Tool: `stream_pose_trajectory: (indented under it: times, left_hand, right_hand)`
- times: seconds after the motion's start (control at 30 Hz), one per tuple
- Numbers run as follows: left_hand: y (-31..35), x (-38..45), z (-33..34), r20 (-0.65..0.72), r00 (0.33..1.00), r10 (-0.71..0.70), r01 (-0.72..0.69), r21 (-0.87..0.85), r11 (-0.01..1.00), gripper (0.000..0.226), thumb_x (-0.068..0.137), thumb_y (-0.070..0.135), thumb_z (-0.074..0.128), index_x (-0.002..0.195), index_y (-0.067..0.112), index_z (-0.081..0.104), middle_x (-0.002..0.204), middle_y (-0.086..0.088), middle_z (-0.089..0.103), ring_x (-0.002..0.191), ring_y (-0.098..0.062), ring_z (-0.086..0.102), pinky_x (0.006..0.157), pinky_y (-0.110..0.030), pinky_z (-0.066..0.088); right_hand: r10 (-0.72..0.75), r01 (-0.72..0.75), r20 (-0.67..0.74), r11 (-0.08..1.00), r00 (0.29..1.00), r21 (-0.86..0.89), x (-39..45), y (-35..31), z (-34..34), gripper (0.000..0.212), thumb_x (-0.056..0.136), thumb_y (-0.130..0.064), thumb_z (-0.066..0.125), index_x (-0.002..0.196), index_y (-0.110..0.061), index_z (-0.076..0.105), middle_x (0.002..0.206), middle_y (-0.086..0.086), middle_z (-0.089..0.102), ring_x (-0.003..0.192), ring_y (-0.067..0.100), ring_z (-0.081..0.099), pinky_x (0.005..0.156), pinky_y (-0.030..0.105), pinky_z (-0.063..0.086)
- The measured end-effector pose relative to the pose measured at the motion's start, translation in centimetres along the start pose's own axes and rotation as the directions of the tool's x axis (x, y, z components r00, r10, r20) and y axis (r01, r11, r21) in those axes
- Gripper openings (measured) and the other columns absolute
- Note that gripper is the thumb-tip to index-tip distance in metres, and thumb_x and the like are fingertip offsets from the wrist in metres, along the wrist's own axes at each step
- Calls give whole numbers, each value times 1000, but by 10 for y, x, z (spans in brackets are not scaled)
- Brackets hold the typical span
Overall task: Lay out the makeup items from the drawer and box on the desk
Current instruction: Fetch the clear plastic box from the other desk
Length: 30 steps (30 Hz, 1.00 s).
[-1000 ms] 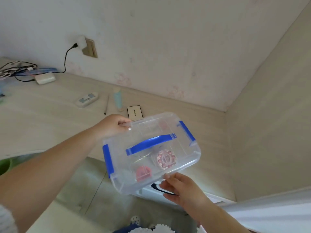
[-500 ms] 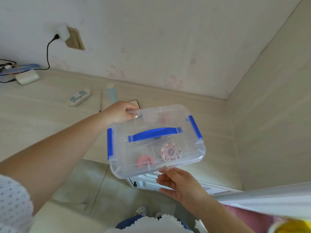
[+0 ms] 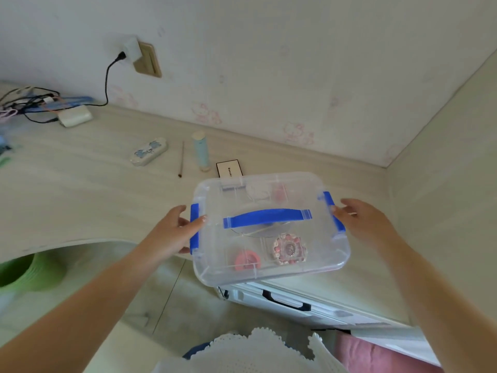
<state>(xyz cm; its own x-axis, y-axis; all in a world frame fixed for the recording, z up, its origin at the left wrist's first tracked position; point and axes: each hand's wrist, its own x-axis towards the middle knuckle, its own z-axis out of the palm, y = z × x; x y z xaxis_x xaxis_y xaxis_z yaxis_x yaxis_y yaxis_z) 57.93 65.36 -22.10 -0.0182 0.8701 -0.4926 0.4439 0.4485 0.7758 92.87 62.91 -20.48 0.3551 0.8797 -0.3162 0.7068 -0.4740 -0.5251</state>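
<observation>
Clear lidded plastic box with blue handle and clips point(image 3: 269, 227), held over the pale wooden table point(image 3: 80, 200) edge, left hand point(image 3: 172, 232) fingers gripping the 9 o'clock clip, right hand point(image 3: 365, 224) fingers spread against 3 o'clock; risk: a popped clip tips contents floorward.

Both hands have shifted on the clear box point(image 3: 269, 227): the left hand point(image 3: 174, 232) slides from the far corner to the left blue latch point(image 3: 194, 228), the right hand point(image 3: 360, 224) from the near edge to the right latch point(image 3: 334, 214).
</observation>
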Motion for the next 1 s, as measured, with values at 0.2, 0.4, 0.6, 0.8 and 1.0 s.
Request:
stream_pose_trajectory:
  times: [0.2, 0.4, 0.6, 0.8, 1.0]
  left_hand:
    - [3, -2, -9, -56, 984, 167, -166, 24, 986, 17, 86, 31, 64, 97, 20, 70, 88, -14, 71, 83, -24, 71, 66, -29, 59]
    - [0, 8, -12, -137, 948, 286, -242, 269, 932, 37, 89, 37, 55, 70, 6, 62, 56, -8, 51, 54, -21, 46, 59, -34, 42]
    - [1, 12, -7, -154, 923, 352, -264, 410, 873, 41, 93, 36, 47, 65, 8, 53, 52, -1, 43, 51, -20, 39, 55, -30, 33]
    - [3, 16, -8, -129, 906, 402, -286, 514, 809, 46, 95, 33, 40, 59, 5, 43, 55, -17, 52, 52, -28, 48, 53, -32, 35]
    - [-3, 17, -8, -145, 940, 309, -227, 409, 884, 44, 99, 18, 36, 56, 11, 31, 51, -4, 37, 50, -21, 35, 49, -29, 27]
  right_hand:
    - [-114, 111, -26, 988, 993, -106, -7, -4, 13, 31, 95, -40, 42, 103, -22, 66, 85, 2, 68, 82, 25, 60, 71, 30, 41]
    - [-183, 151, -71, 935, 981, -321, -15, -7, 25, 37, 98, -35, 35, 82, -13, 59, 72, 5, 56, 69, 27, 48, 62, 31, 33]
    - [-156, 114, -84, 921, 984, -373, -17, -7, 31, 39, 100, -33, 29, 78, -11, 52, 73, 5, 50, 69, 28, 45, 62, 32, 31]
    - [-76, 56, -60, 957, 995, -284, -23, -1, 31, 41, 101, -24, 26, 68, -9, 46, 64, 4, 48, 66, 28, 44, 62, 31, 29]
    - [127, -126, 11, 964, 992, 234, -39, 22, 45, 43, 102, -24, 28, 70, -10, 53, 64, 6, 54, 55, 17, 48, 54, 27, 36]
